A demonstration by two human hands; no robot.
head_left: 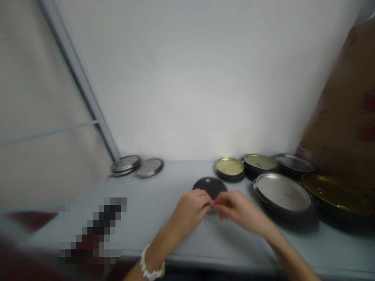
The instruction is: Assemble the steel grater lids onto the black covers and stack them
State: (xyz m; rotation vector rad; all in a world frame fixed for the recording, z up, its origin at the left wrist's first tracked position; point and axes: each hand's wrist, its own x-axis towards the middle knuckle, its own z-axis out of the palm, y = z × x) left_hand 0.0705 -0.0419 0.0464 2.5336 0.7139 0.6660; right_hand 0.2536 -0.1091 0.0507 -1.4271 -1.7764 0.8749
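Over the desk [152, 212], not far in from its near edge, the left hand [189, 212], with a white bead bracelet [150, 263] on its wrist, and the right hand [241, 208] come together. Their fingertips [208, 200] meet in a tight pinch, with the fingers of both hands curled inward. Anything between them is too small or hidden to make out, so I cannot tell whether they have hold of something. A thin loop [207, 223], too faint to name, shows just below the hands.

Toward the left of the near edge, a pixelated patch [93, 234] hides whatever lies there. A dark round lid [209, 185] lies just beyond the hands, partly hidden by them. To the right stands a stack of silver-faced lids [283, 193], and beside it, near the right edge, is a stack topped by a gold-coloured lid [334, 194].

Along the far edge sit two stacked gold-coloured lids [229, 168] [259, 162] and a dark-rimmed metal lid [294, 163]. Toward the far left corner lie a stack of perforated metal discs [125, 164] and a grey lid with a dark rim [149, 168]. A cardboard box [340, 97] rises at the right, against a white wall [190, 82].
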